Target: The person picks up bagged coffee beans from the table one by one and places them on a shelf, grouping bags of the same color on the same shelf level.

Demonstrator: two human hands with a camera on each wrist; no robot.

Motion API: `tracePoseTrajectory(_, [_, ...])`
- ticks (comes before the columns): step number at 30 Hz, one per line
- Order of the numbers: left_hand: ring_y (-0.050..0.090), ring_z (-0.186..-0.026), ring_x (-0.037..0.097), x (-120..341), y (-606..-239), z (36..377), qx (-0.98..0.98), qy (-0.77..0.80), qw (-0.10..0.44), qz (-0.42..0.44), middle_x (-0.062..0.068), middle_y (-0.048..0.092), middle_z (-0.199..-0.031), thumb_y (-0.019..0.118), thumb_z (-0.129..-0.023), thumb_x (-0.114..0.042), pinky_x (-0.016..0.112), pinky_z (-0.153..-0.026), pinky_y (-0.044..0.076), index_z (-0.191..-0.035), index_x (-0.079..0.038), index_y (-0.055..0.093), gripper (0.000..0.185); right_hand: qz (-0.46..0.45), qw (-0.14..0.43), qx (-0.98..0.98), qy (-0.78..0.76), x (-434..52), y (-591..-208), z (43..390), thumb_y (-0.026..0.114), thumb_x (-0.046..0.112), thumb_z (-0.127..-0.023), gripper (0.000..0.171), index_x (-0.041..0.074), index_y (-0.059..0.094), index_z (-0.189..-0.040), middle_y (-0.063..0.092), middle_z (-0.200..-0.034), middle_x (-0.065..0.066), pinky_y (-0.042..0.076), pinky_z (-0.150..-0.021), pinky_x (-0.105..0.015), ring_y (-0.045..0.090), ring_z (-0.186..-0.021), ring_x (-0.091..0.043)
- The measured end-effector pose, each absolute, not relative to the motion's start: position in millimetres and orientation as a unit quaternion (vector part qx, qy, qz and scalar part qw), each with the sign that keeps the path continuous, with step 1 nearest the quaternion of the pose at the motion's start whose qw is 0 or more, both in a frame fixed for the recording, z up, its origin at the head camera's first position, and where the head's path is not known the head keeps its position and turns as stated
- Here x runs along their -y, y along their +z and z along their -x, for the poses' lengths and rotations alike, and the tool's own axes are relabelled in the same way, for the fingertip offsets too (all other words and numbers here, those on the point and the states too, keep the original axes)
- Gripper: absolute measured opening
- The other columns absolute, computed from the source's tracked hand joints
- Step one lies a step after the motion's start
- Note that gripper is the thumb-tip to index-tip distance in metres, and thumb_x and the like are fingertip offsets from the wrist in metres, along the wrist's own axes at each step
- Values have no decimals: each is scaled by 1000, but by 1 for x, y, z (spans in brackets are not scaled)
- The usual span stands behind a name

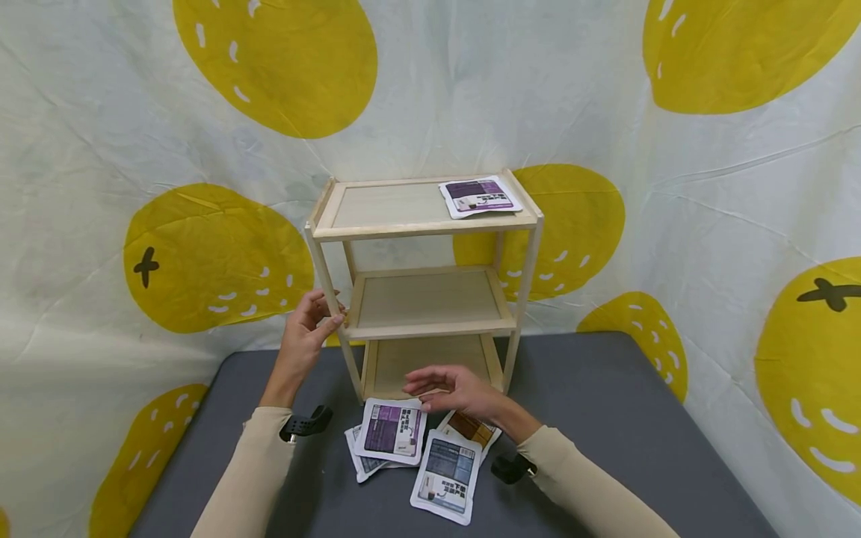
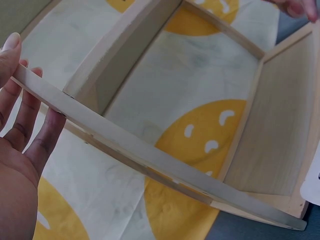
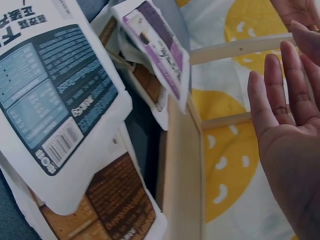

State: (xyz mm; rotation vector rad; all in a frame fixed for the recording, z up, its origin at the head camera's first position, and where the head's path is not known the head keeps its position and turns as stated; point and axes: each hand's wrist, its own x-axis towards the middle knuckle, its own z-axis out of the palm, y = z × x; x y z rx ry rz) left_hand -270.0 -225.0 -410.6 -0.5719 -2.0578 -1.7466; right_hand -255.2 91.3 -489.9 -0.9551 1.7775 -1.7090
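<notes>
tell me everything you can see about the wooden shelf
The shelf is a small three-tier unit in pale, wood-looking material, with slim posts and flat panels set in raised frames. The top tier has raised side rails. It stands upright on the dark grey table. A white and purple packet lies flat on the top tier, toward the right. The left hand holds the left front post near the middle tier; the right hand hides part of the bottom tier.

a grey table bears a wooden shelf (one pouch on top) and several overlapping pouches.
</notes>
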Motion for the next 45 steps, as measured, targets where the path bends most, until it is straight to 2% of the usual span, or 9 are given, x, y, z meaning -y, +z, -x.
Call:
tracePoseTrajectory(3, [62,-97,19,225,-411,270,730,-624,190,203,28,61,-110,66,-96,1,24,-85,57,-133,0,53,40,367,243,-648,-621,-88,-495,258,71,1,-92,55,5,53,-144,63,-138,-15,48,-107,-37,52,-132,-46])
tracePoseTrajectory(6, [62,-97,19,225,-410,270,728,-628,188,202,29,60,-110,66,-96,1,24,-85,57,-134,2,53,40,377,237,-655,-611,-83,-501,260,69,-2,-92,56,2,52,-145,62,-140,-15,46,-109,-40,52,-133,-44])
tracePoseTrajectory(11, [61,-97,20,225,-410,270,731,-624,190,199,29,61,-111,67,-96,0,23,-86,56,-135,6,50,43,374,229,-679,-589,-75,-512,262,70,0,-93,54,6,54,-144,62,-140,-12,42,-112,-50,56,-132,-33])
tracePoseTrajectory(17, [62,-98,21,224,-410,269,733,-623,189,199,28,61,-111,67,-96,-1,23,-87,56,-135,2,53,41,371,221,-688,-584,-65,-525,265,70,0,-92,55,5,54,-144,61,-141,-13,39,-112,-57,54,-134,-36])
tracePoseTrajectory(23, [62,-98,19,225,-410,270,728,-627,188,203,31,60,-112,67,-96,0,24,-86,56,-135,2,53,41,338,207,-737,-548,-56,-530,264,74,3,-91,55,5,56,-143,61,-142,-10,42,-111,-52,55,-133,-32])
tracePoseTrajectory(28, [61,-98,21,225,-411,270,729,-627,189,202,29,61,-111,67,-96,0,24,-86,57,-135,1,53,41,333,182,-784,-492,-52,-540,263,81,6,-86,56,11,63,-138,64,-138,-2,47,-106,-38,60,-126,-20])
tracePoseTrajectory(34, [61,-97,22,225,-410,271,728,-625,189,208,29,61,-111,67,-96,-2,24,-86,56,-135,1,53,41,385,141,-802,-435,-55,-537,258,80,5,-85,48,13,69,-131,56,-143,-14,44,-108,-45,51,-132,-27])
tracePoseTrajectory(39, [61,-97,21,226,-411,271,731,-622,190,207,28,61,-111,67,-96,-2,23,-86,55,-134,-1,54,40,374,162,-806,-429,-61,-532,253,81,6,-84,47,15,71,-129,57,-142,-9,42,-109,-44,50,-131,-24])
tracePoseTrajectory(45, [61,-98,20,227,-411,272,735,-617,192,208,29,61,-111,66,-97,-2,22,-86,54,-136,5,51,42,339,200,-799,-454,-67,-528,248,82,6,-84,50,13,68,-132,64,-135,-1,48,-99,-34,57,-115,-16])
